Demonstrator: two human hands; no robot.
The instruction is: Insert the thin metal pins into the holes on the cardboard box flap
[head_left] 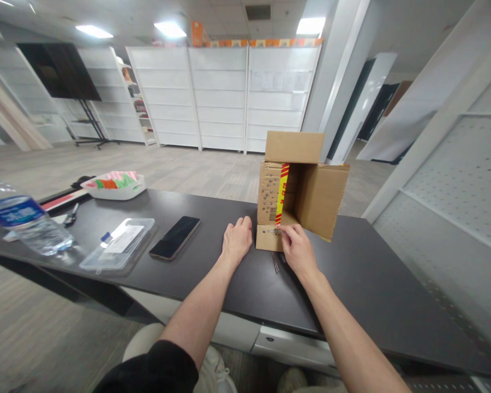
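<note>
A cardboard box (269, 191) stands on the dark table with its flaps open and a yellow and red tape strip (282, 191) down its front. Many small round metal pieces dot its left panel, and a row of them runs along the lower flap (265, 240). My right hand (298, 250) is at that flap, thumb and fingers pinched together at the end of the row; whatever they hold is too small to make out. To the left of the box, my left hand (237, 241) rests with curled fingers, its inside hidden. Thin metal rods (275, 263) lie beside my right hand.
Left of my hands lie a phone (175, 238) and a clear plastic case (120, 244). Farther left are a water bottle (24, 218), a pen (72, 214) and a white basket (117, 188) with colourful packets. A perforated panel (458, 174) borders the right side.
</note>
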